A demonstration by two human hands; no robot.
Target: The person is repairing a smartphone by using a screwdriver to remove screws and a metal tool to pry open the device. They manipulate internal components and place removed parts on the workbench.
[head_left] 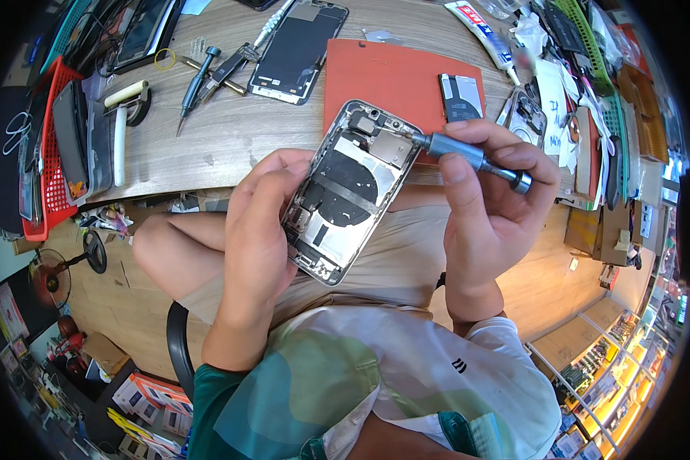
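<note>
My left hand [264,222] is closed on the left edge of an opened phone [353,184], holding it tilted above my lap, just off the table's front edge. Its bare inside faces up, with a dark round patch in the middle and a metal shield near the top. My right hand [491,199] grips a grey-blue screwdriver [464,153] between thumb and fingers. The driver's tip points left, at the phone's upper right part near the shield; whether it touches a screw is too small to tell.
A red mat [391,77] lies behind the phone, with a battery-like part [461,97] on it. Left of it are a detached screen [299,54], another screwdriver [197,88] and a white-handled roller [126,96]. A red basket [57,146] stands far left, a glue tube [483,34] back right.
</note>
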